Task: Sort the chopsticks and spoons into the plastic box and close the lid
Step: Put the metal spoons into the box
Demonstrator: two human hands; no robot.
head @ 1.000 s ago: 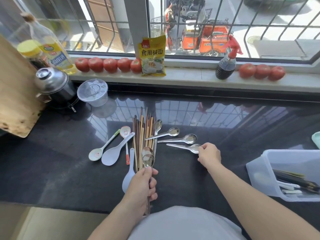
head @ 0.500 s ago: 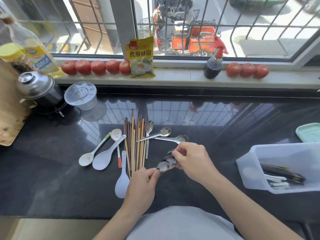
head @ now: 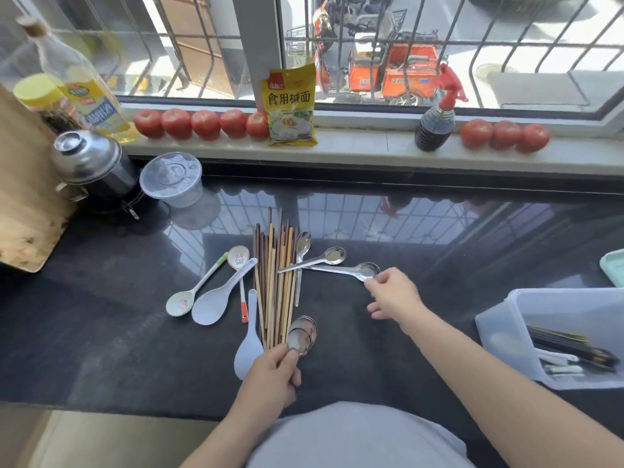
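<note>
Here, in the head view, the left hand [head: 271, 373] grips a nested stack of shiny metal spoons [head: 301, 335] by the handles, bowls fanned toward twelve o'clock, just beside the near ends of the bundle of brown and tan wooden chopsticks [head: 275, 282] on the black polished stone counter [head: 101, 315]. At two o'clock from that stack, the right hand [head: 393, 293] reaches with lightly curled fingers for the bowl of the farthest-right loose metal spoon [head: 366, 270]; its fingertips touch the bowl's rim, but I cannot tell whether they have closed on it. Two more loose metal spoons, one angled [head: 329, 256] and one lying along the chopsticks [head: 302, 246], cross handles at the chopsticks' right edge.

The step in hand looks like gathering metal spoons into one stack. To do it well, I would pinch the neck of the spoon rather than the slippery bowl, lift it free of the crossed handles so the neighbours do not skid, and seat it bowl-into-bowl on the stack with handles aligned.

The translucent white plastic box [head: 506, 319] waits at four o'clock, near the counter's edge, already holding dark chopsticks and white utensils; a pale green corner [head: 613, 268] at three o'clock may be its lid. White and patterned plastic spoons [head: 216, 298] lie at nine o'clock of the chopsticks, for later.
</note>
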